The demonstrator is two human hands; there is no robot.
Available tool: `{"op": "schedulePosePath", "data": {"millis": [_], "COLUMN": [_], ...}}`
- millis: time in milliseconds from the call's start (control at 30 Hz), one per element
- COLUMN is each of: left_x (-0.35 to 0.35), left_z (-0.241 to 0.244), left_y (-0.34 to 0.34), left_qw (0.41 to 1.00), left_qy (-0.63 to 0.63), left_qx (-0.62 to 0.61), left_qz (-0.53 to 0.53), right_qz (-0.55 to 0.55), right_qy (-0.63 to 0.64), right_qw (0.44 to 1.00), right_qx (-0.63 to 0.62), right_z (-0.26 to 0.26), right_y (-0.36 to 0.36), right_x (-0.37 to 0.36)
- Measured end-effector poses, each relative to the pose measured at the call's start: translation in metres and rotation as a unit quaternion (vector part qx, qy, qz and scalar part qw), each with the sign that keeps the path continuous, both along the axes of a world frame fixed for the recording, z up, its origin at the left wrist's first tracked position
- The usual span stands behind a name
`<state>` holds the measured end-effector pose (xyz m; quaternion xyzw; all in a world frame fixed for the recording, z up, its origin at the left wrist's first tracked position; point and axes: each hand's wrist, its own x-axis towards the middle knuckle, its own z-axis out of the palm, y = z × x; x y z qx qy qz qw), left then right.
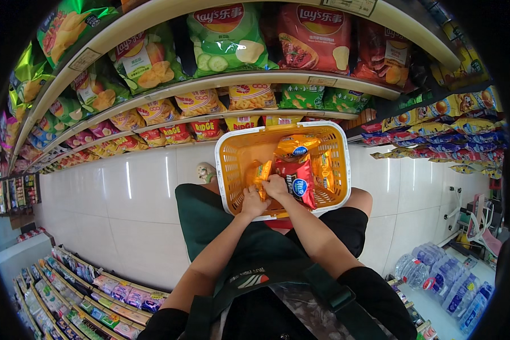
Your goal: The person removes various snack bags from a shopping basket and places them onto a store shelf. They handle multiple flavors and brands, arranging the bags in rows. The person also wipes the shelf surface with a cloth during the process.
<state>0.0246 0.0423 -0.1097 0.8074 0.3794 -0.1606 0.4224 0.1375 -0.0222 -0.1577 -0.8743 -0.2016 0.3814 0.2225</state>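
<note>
A yellow plastic shopping basket [241,146] with a white rim sits in front of me, between my knees. Inside its left part, my left hand [254,203] and my right hand [276,186] both grip a small orange snack bag [262,171]. The left hand has it low on the near side, the right hand at its right edge. Beside my right hand lies a red snack bag [306,180] with a blue oval logo. Another orange bag [296,145] rests behind it, and more orange packets [324,170] stand along the basket's right wall.
Shelves ahead hold Lay's chip bags [227,40] above rows of smaller snack bags [199,102]. Hanging snack packets [446,127] are at right. Large water bottles [446,272] stand behind right, near a pink-seated chair [486,238]. Shelves of packaged goods [123,293] are behind left.
</note>
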Motion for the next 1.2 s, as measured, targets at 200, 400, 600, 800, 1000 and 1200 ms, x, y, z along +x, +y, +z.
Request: {"op": "schedulePosePath", "data": {"millis": [200, 400, 600, 800, 1000, 1200], "left_x": [-0.003, -0.004, 0.025, 0.068, 0.092, 0.108], "left_z": [0.025, 0.050, 0.113, 0.174, 0.297, 0.368], "left_y": [0.009, 0.036, 0.053, 0.063, 0.068, 0.073], "left_qw": [0.981, 0.924, 0.890, 0.827, 0.803, 0.808], "left_qy": [-0.162, -0.354, -0.401, -0.539, -0.586, -0.563], "left_qx": [0.080, 0.027, 0.209, 0.142, -0.039, -0.172], "left_qz": [0.065, 0.143, 0.056, 0.067, 0.100, -0.012], "right_qz": [-0.173, -0.285, -0.189, -0.051, -0.027, 0.010], "right_qy": [0.164, 0.322, 0.310, 0.189, -0.068, -0.046], "right_qw": [0.967, 0.870, 0.888, 0.885, 0.836, 0.864], "right_qx": [0.094, 0.241, 0.283, 0.423, 0.543, 0.502], "right_z": [0.054, 0.138, 0.255, 0.358, 0.419, 0.462], "right_y": [0.035, 0.034, 0.016, -0.001, -0.024, -0.036], "right_x": [0.021, 0.050, 0.075, 0.078, 0.100, 0.105]}}
